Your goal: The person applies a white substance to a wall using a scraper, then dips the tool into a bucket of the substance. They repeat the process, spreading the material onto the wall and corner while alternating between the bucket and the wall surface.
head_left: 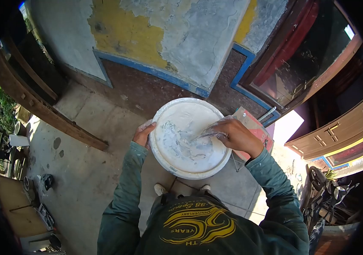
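Note:
A round white basin (190, 173) is in front of my body, with a wet white paste (185, 136) smeared across its inside, greyish in the middle. My left hand (144, 133) is closed around the basin's left rim, its fingertips whitened. Over the right side of the basin, my right hand (232, 135) is closed, its knuckles dusted white. A thin paste-coated shape reaches from its fingers towards the paste; I cannot make out whether this is a flat tool or the fingers themselves.
A red and grey cardboard box (253, 129) stands right of the basin. Ahead is a wall (181, 38) with peeling paint and a blue border. A wooden beam (54, 108) slants on the left; a glazed door (300, 63) is at the right. A bicycle or motorbike (322, 187) stands lower right.

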A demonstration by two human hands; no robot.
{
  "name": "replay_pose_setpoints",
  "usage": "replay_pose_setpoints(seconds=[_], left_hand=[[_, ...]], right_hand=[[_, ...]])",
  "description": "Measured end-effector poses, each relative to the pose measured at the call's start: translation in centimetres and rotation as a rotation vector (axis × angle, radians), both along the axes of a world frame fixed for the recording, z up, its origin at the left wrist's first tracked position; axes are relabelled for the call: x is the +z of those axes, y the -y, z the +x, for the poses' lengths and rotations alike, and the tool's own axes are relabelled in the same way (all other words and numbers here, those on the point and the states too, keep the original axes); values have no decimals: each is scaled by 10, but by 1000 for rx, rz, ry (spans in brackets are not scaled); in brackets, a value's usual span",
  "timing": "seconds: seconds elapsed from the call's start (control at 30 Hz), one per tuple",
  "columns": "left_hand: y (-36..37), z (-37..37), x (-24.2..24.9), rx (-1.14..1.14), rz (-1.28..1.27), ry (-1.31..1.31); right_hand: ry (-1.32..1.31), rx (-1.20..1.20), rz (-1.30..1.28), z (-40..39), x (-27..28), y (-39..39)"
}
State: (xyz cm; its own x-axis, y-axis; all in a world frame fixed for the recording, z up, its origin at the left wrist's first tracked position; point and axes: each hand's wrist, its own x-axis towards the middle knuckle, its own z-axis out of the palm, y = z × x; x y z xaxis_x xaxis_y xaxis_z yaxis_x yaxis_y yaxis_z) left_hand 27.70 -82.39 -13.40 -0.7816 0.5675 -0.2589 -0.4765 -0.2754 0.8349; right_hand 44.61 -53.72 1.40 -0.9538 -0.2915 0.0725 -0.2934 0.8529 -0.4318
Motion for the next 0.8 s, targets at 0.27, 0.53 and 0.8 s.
replay_pose_setpoints(seconds=[0.27,0.53,0.8], left_hand=[[6,-54,9,-119,66,22],[4,-107,17,-146,36,-40],[4,-197,-18,-286,67,13]], right_hand=[[-135,-59,96,-69,0,17],[-136,-23,134,-104,-16,19],[-201,-267,16,-129,-24,34]])
